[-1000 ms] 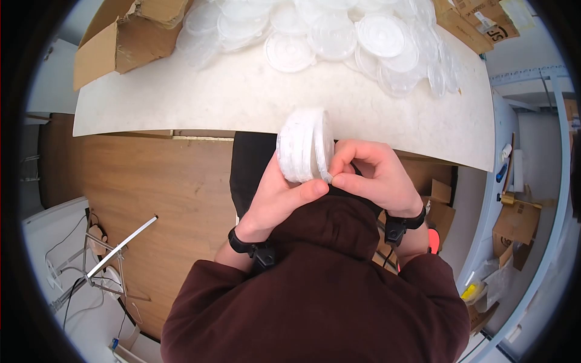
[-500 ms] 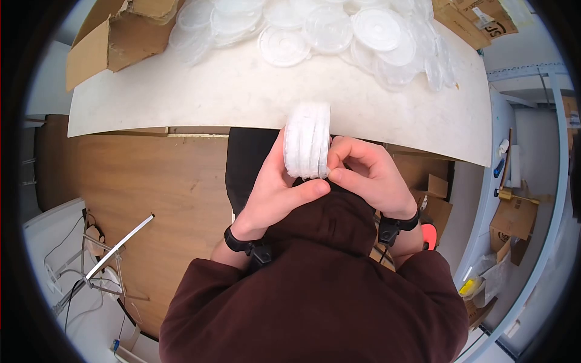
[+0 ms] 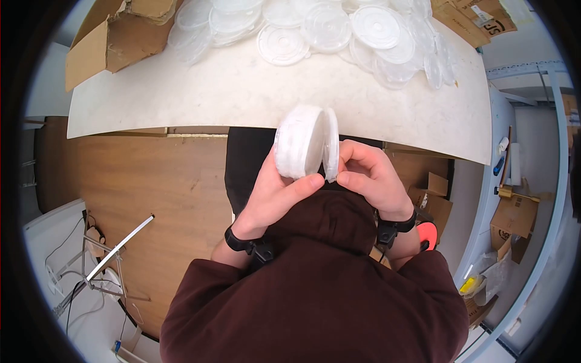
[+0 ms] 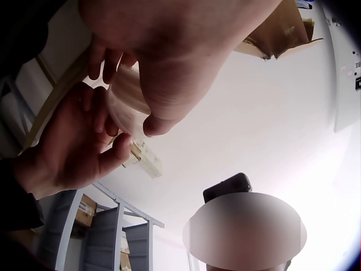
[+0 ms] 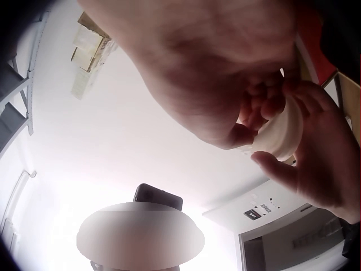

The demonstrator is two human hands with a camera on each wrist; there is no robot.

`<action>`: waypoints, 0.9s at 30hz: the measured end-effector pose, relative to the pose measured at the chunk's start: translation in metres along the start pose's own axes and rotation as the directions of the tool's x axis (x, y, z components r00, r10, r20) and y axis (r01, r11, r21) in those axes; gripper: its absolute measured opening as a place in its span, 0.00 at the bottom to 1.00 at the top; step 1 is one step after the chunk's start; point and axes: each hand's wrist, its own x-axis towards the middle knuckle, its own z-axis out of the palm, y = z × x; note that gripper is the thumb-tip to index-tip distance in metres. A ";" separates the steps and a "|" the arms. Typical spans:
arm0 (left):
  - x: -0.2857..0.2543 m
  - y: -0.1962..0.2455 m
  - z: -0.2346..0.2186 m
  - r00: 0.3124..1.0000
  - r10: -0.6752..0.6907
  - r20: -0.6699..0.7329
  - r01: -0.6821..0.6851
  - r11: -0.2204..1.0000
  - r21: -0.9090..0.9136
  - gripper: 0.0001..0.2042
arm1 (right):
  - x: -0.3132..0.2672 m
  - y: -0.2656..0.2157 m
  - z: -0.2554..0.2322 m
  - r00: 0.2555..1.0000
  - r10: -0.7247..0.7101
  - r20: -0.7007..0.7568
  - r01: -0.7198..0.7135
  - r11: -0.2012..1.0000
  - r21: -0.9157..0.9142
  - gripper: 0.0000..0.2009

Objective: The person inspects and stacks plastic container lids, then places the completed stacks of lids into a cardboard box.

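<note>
Just off the table's front edge, my left hand grips a stack of clear whitish plastic lids standing on edge, thumb along its near side. My right hand pinches the lower right rim of one lid between thumb and fingertips. That lid leans away from the stack, leaving a wedge-shaped gap between them. In the left wrist view, the left thumb overlaps the lids and the right fingers are at their rim. Seen from the right wrist, the stack lies between both hands.
Many loose round lids are heaped across the back of the white table. An open cardboard box sits at the table's left, another carton at the back right. Shelving with boxes stands to the right.
The outer lid, close against the stack half a second ago, now tilts away to the right with my right fingers. The stack in my left hand has turned slightly left.
</note>
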 end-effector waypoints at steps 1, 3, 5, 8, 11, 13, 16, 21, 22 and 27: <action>0.000 -0.001 -0.002 1.000 -0.015 -0.017 0.015 1.000 0.004 0.40 | -0.001 0.001 -0.001 1.000 0.017 -0.013 -0.016 0.999 0.033 0.02; 0.001 0.000 -0.002 0.999 -0.029 -0.033 0.029 1.000 0.007 0.40 | -0.003 0.003 0.000 0.999 0.033 -0.026 -0.031 0.997 0.064 0.03; 0.002 0.005 0.002 1.000 -0.011 -0.029 0.010 1.000 -0.011 0.44 | -0.002 0.004 0.002 0.999 0.029 -0.035 -0.027 0.998 0.060 0.03; 0.002 0.005 0.004 1.000 0.027 0.004 -0.028 0.999 0.043 0.49 | -0.002 0.008 0.005 0.999 0.023 -0.028 -0.022 0.999 0.047 0.02; 0.003 0.004 0.004 0.998 0.050 0.040 -0.052 0.997 0.048 0.54 | -0.002 0.012 0.004 1.000 0.015 -0.018 -0.014 0.999 0.041 0.02; 0.003 0.004 0.004 0.999 0.043 0.012 -0.043 0.997 0.064 0.54 | -0.002 0.010 0.006 1.000 0.019 -0.019 -0.018 0.999 0.044 0.02; 0.002 0.003 0.005 0.999 0.038 -0.014 -0.037 0.996 0.075 0.55 | -0.004 0.010 0.006 0.999 0.030 -0.025 -0.029 0.998 0.047 0.03; 0.000 0.005 0.008 0.998 0.054 -0.025 -0.053 0.998 0.023 0.54 | -0.006 0.010 0.004 0.999 0.042 -0.015 -0.041 0.997 0.068 0.03; -0.001 0.004 0.006 0.997 0.066 -0.029 -0.065 0.998 0.025 0.53 | -0.006 0.010 0.005 0.999 0.041 -0.013 -0.040 0.997 0.073 0.03; -0.001 -0.003 0.007 0.986 0.137 -0.090 -0.134 0.990 0.043 0.50 | -0.007 0.011 0.006 0.998 0.051 -0.021 -0.049 0.994 0.097 0.03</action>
